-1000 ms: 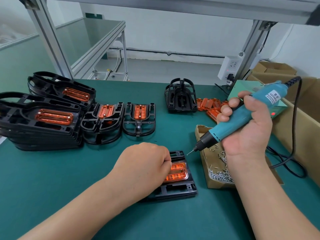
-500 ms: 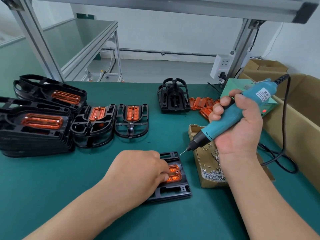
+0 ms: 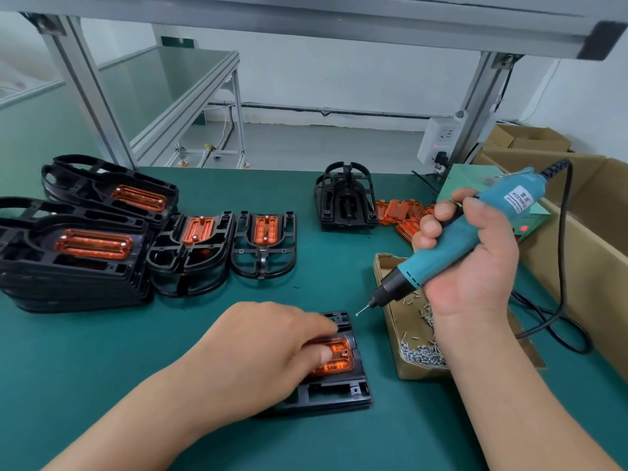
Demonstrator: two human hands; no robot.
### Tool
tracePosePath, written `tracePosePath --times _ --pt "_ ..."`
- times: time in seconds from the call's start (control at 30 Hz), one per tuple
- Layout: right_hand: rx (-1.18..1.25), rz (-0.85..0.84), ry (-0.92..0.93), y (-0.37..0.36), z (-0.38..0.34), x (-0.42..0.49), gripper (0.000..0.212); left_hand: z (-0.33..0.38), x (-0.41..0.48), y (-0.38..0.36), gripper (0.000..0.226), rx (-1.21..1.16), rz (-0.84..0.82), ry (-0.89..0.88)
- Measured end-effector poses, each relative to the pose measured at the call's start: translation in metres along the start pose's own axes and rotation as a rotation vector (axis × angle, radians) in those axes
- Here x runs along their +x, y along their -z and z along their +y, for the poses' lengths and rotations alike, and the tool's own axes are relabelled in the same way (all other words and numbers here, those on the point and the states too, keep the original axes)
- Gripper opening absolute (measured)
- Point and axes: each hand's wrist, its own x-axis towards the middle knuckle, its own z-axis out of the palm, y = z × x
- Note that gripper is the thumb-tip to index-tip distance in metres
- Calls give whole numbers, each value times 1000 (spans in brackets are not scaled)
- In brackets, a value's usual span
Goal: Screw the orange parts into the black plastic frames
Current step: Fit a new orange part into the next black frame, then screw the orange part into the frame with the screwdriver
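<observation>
Head view: black frame lies flat near the bench's near edge, about mid-width, with the orange part seated in its recess. Small round spot at the part's right end, screw or empty hole, too small to tell. Left hand is palm-down on the frame, fingers lightly bent and spread over its far side, thumb tip pressing on the orange part, nothing wrapped in the grip. Right hand is up off the bench toward the right edge, fingers and thumb curled tight round the teal electric screwdriver. The tool is tilted with its bit pointing down-left, in the air just beside the frame's far right corner, not touching it. Black cable runs from the tool's rear and loops on the bench by the right edge.

Cardboard tray sits just right of the frame, under the right hand, with loose silver screws piled at its near end. Two finished frames with orange inserts lie side by side past the left hand. Two stacks of finished frames stand at the left edge, one behind the other. Stack of empty frames stands close to the far edge, loose orange parts heaped just to its right. Cardboard boxes line the right edge. White power socket is fixed on the aluminium post at the far right corner
</observation>
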Motion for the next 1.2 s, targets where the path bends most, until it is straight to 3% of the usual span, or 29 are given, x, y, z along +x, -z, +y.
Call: tracePosePath --times 0.07,0.17,0.2,0.27,0.47,0.7,0.9,1.1,1.2 --pt "7 7 4 0 0 1 8 -3 1 1 31 -342 77 119" --pt "21 25 10 0 -1 1 8 -8 9 10 35 -1501 128 418" --pt "29 31 12 0 -1 1 8 -9 12 12 39 -1766 124 471" --pt "43 42 13 1 -1 1 7 -10 13 13 42 -1960 60 540" --pt "45 55 20 1 -1 1 10 -4 8 7 30 -1988 -99 458" --pt "62 58 19 -2 -4 -2 12 -2 7 0 24 -1680 -71 420" --pt "141 63 26 -6 -8 -4 11 1 7 -3 18 -1733 -52 411" --pt "184 47 25 -9 -12 -7 13 2 6 -4 25 -1598 -57 363" --pt "203 43 30 -12 -13 -8 15 3 6 -5 13 -1572 -32 354"
